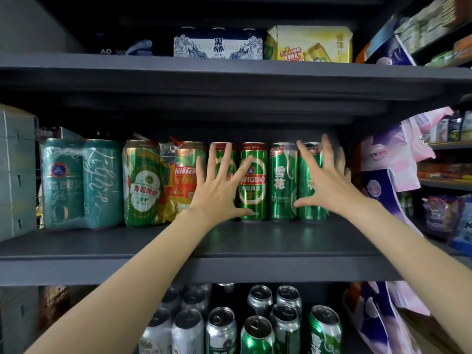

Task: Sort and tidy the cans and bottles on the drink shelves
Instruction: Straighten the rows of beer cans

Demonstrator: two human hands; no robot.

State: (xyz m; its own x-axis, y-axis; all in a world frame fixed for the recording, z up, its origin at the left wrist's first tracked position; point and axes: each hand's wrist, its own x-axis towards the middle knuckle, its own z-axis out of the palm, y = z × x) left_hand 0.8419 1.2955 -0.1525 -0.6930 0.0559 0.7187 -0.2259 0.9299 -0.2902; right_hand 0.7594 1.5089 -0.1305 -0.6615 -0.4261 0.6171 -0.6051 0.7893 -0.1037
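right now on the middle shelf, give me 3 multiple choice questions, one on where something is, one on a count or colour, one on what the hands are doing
1. Where does the teal shrink-wrapped pack sit on the middle shelf?
A. far left
B. far right
C. centre

2. How many single green cans stand in the front row between the wrapped packs and the shelf's right end?
A. two
B. four
C. seven

3. What state are the hands in?
A. both gripping cans
B. one holds a bottle
C. both open, fingers spread

Answers:
1 A: it stands at the left end, beside the green wrapped pack.
2 B: two Tsingtao cans and two Snow cans show in the row.
3 C: the left hand and right hand have straight, splayed fingers in front of the cans.
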